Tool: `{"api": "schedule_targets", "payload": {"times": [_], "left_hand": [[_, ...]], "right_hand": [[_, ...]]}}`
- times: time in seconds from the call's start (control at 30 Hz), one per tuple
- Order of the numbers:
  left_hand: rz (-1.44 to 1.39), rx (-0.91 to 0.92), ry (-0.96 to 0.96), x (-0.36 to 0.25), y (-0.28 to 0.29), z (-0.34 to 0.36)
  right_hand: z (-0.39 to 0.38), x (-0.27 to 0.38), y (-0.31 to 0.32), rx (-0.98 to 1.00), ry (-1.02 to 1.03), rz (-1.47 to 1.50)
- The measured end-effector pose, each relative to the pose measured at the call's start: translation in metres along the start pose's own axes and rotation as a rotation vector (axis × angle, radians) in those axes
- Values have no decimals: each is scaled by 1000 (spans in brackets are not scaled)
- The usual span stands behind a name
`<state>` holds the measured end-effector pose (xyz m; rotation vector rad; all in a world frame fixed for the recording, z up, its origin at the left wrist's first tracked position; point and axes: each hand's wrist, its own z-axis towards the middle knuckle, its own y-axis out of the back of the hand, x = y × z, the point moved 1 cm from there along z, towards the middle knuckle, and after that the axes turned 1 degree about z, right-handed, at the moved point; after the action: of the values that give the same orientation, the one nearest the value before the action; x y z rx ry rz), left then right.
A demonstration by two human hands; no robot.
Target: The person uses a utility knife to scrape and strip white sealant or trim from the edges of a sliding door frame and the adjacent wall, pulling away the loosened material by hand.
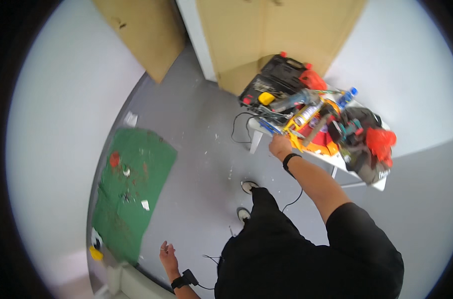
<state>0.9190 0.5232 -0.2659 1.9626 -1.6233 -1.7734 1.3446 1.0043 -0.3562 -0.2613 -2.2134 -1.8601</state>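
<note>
My right hand (280, 146) reaches to the near left edge of a white table (255, 142), its fingers curled. A slim blue tool (270, 126) ends at the fingertips, and the yellow caulking gun (292, 139) lies right beside them. What the fingers grip is too small and hidden to tell. The gun carries a white tube (307, 114). Down at the lower left, my left hand (167, 256) hangs away from the table, fingers apart and holding nothing.
A black tool case (282, 71) stands open at the table's back, with a yellow tape measure (266, 98) at it. Nearby lie a blue-capped bottle (347, 97), a cordless drill (353, 127) and red plastic bags (381, 142). A dark cable hangs beside the table. A green mat (132, 194) covers floor at left.
</note>
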Motion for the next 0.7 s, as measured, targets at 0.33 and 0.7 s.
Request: {"api": "schedule_targets", "payload": {"times": [0.33,0.7], "left_hand": [[15,-58,870,173,-126,-254],[-383,-380,1128,125,-280,-367]], "right_hand": [[94,0,-64,242,269,-227],[28,112,-77,422,843,70]]}}
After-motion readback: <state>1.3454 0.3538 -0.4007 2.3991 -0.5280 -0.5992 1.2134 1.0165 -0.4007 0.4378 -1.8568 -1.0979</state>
